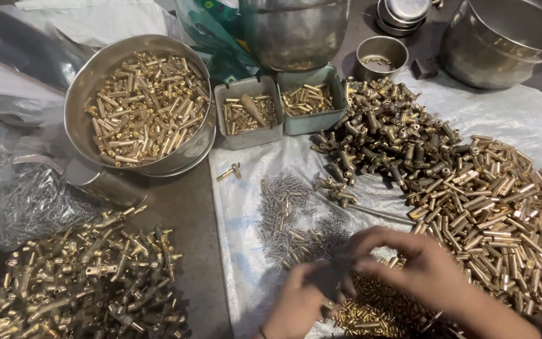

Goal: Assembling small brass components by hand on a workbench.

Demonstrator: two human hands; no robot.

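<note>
Fingers [371, 251] of both hands pinched together on something small and blurred, above the springs [296, 220].

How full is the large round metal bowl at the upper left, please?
Nearly full. The round metal bowl holds a heap of brass tubes that reaches close to its rim and covers the bottom entirely.
</note>
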